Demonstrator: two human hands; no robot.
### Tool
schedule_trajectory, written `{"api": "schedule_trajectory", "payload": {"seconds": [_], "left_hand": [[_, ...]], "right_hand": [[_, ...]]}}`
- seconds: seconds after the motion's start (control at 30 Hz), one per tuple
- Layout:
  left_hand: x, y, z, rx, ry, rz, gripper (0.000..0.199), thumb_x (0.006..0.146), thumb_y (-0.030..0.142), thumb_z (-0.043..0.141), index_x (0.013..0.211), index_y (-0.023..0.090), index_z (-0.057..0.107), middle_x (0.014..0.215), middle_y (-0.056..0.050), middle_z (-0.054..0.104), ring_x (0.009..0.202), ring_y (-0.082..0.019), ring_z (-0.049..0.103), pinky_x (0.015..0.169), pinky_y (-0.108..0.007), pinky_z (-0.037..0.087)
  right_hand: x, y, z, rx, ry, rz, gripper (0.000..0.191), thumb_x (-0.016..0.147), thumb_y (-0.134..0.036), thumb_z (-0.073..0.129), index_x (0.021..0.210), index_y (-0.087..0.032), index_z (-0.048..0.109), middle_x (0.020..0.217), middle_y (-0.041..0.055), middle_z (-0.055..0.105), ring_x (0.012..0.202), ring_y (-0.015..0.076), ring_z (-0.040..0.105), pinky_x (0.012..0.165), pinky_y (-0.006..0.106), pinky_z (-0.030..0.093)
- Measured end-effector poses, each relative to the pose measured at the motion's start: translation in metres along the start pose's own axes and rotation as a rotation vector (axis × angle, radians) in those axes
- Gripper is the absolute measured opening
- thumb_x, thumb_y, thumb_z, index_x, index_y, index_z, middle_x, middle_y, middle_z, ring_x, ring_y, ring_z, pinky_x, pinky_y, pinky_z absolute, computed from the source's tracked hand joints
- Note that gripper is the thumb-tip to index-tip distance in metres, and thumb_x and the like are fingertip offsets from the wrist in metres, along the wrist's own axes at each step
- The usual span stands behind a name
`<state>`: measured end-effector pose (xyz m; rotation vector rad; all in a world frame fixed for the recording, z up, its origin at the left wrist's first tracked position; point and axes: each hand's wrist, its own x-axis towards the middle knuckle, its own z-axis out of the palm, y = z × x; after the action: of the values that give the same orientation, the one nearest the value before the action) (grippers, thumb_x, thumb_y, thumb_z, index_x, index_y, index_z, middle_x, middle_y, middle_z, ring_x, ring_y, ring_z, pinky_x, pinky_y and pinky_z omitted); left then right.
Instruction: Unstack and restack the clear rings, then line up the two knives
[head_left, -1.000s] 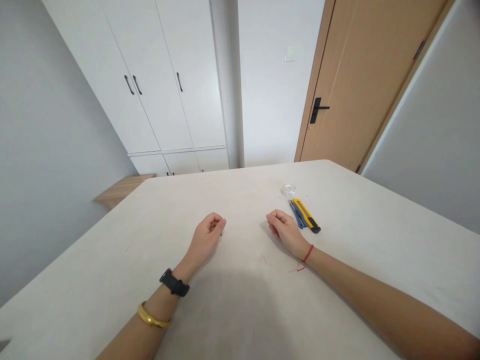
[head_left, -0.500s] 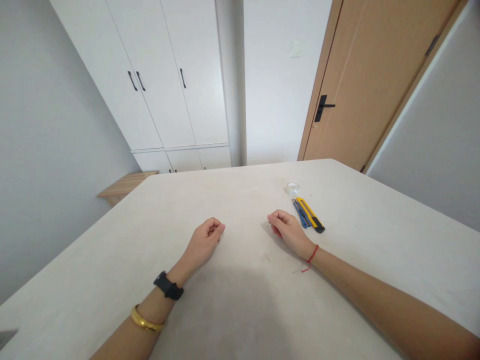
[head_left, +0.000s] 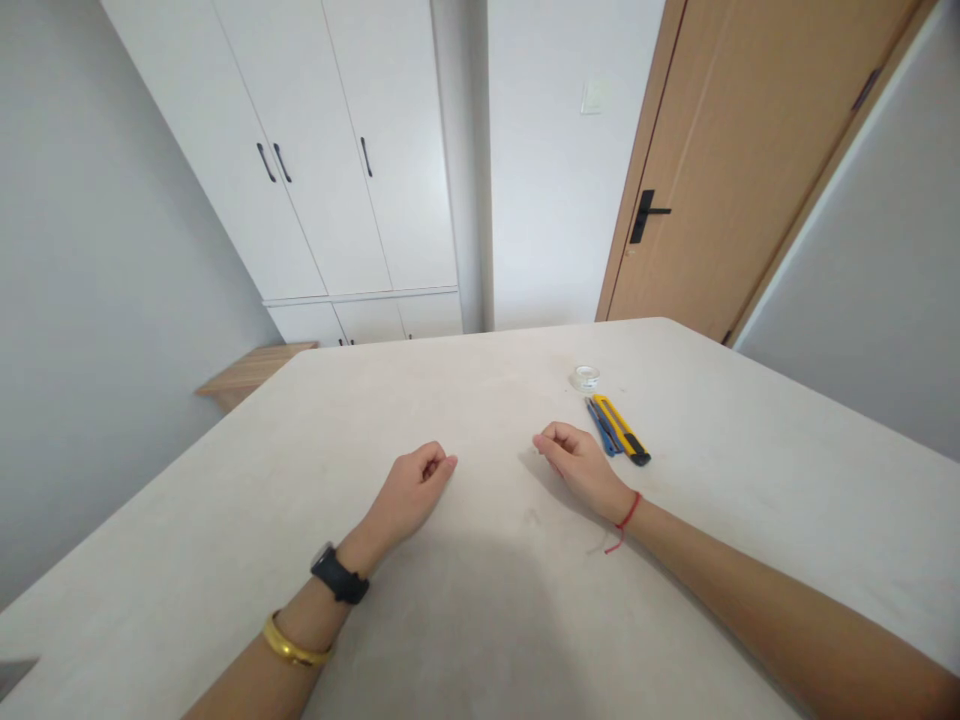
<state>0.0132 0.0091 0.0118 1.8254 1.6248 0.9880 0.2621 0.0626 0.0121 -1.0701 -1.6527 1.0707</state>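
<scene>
My left hand (head_left: pixel 411 490) is curled into a loose fist over the pale table (head_left: pixel 450 390), left of the middle, with nothing seen in it. To the right, my right hand (head_left: pixel 581 465) is also closed, thumb against the curled fingers, and nothing shows in it. Just beyond and right of my right hand lie a yellow and black utility knife (head_left: pixel 621 428) and, close beside it, a blue tool (head_left: pixel 603 428). Behind these two sits a small roll of clear tape (head_left: pixel 586 378).
White cabinets (head_left: pixel 375 220) with black handles stand beyond the table. A wooden door (head_left: pixel 720 180) with a black handle is at the back right. Past the table's left edge is a low wooden surface (head_left: pixel 251 372).
My left hand has shifted slightly right and towards me, its fingers curled a little more. My right hand has barely moved. The items on the table are where they were.
</scene>
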Motion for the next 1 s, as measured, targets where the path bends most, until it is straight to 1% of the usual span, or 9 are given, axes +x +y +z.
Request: {"api": "schedule_trajectory", "payload": {"seconds": [0.1,0.2,0.27,0.37,0.5,0.6,0.7,0.83,1.0], "left_hand": [[-0.001,0.001,-0.001,0.036,0.008,0.009,0.037,0.087,0.049,0.045,0.064,0.021,0.039,0.055,0.007,0.034,0.054,-0.012,0.033,0.053,-0.026,0.023],[0.0,0.002,-0.004,0.044,0.068,0.003,0.038,0.087,0.051,0.045,0.064,0.022,0.036,0.054,0.007,0.031,0.052,-0.012,0.032,0.053,-0.026,0.022],[0.001,0.002,-0.006,0.044,0.109,0.011,0.04,0.088,0.052,0.042,0.062,0.022,0.032,0.054,0.007,0.028,0.053,-0.012,0.031,0.053,-0.026,0.022],[0.001,0.004,-0.008,0.037,0.128,0.028,0.042,0.09,0.053,0.034,0.061,0.023,0.029,0.056,0.006,0.027,0.055,-0.013,0.032,0.055,-0.028,0.024],[-0.001,0.007,-0.008,0.028,0.102,0.044,0.043,0.091,0.055,0.029,0.061,0.023,0.029,0.057,0.005,0.027,0.055,-0.013,0.032,0.055,-0.029,0.024],[-0.003,0.009,-0.007,0.025,0.073,0.049,0.044,0.091,0.055,0.029,0.061,0.023,0.029,0.057,0.005,0.028,0.054,-0.013,0.031,0.054,-0.029,0.024],[-0.004,0.008,-0.005,0.008,0.063,0.041,0.044,0.092,0.056,0.028,0.061,0.023,0.03,0.056,0.005,0.03,0.053,-0.013,0.032,0.053,-0.029,0.025],[-0.002,0.003,-0.003,-0.015,0.082,0.03,0.044,0.093,0.055,0.028,0.063,0.023,0.031,0.056,0.005,0.031,0.052,-0.013,0.032,0.053,-0.029,0.026],[-0.002,-0.001,-0.001,-0.015,0.124,0.04,0.043,0.094,0.053,0.028,0.064,0.023,0.034,0.056,0.005,0.035,0.052,-0.013,0.034,0.052,-0.029,0.027]], "right_hand": [[-0.001,0.001,0.0,-0.079,-0.005,-0.056,0.039,0.079,-0.052,0.054,0.059,-0.022,0.041,0.053,-0.0065,0.033,0.05,0.0099,0.03,0.048,0.025,0.025],[-0.001,0.002,-0.002,-0.255,0.008,-0.131,0.042,0.082,-0.048,0.051,0.056,-0.023,0.03,0.052,-0.0065,0.029,0.05,0.0097,0.028,0.049,0.025,0.023],[-0.001,0.002,-0.002,-0.389,-0.01,-0.175,0.044,0.085,-0.045,0.048,0.054,-0.023,0.026,0.05,-0.0065,0.025,0.049,0.0097,0.026,0.05,0.026,0.021],[-0.002,0.001,-0.001,-0.537,-0.081,-0.22,0.043,0.089,-0.041,0.041,0.053,-0.022,0.024,0.049,-0.0063,0.022,0.047,0.0097,0.025,0.05,0.027,0.018],[-0.003,-0.004,0.0,-0.648,-0.155,-0.262,0.039,0.09,-0.034,0.036,0.055,-0.022,0.026,0.048,-0.0058,0.024,0.046,0.0098,0.027,0.052,0.029,0.017],[-0.003,-0.004,0.001,-0.655,-0.17,-0.271,0.036,0.089,-0.031,0.037,0.055,-0.022,0.026,0.048,-0.0058,0.024,0.046,0.0097,0.027,0.052,0.029,0.018],[-0.001,-0.002,0.0,-0.609,-0.145,-0.261,0.036,0.087,-0.031,0.038,0.054,-0.022,0.026,0.048,-0.0062,0.023,0.046,0.0095,0.026,0.051,0.028,0.018],[0.002,0.005,-0.001,-0.5,-0.088,-0.22,0.039,0.088,-0.036,0.038,0.054,-0.022,0.025,0.05,-0.0066,0.021,0.048,0.0094,0.024,0.05,0.026,0.02],[0.006,0.008,-0.004,-0.422,-0.048,-0.216,0.041,0.092,-0.042,0.036,0.058,-0.023,0.026,0.055,-0.006,0.025,0.053,0.0108,0.029,0.052,0.027,0.024]]}}
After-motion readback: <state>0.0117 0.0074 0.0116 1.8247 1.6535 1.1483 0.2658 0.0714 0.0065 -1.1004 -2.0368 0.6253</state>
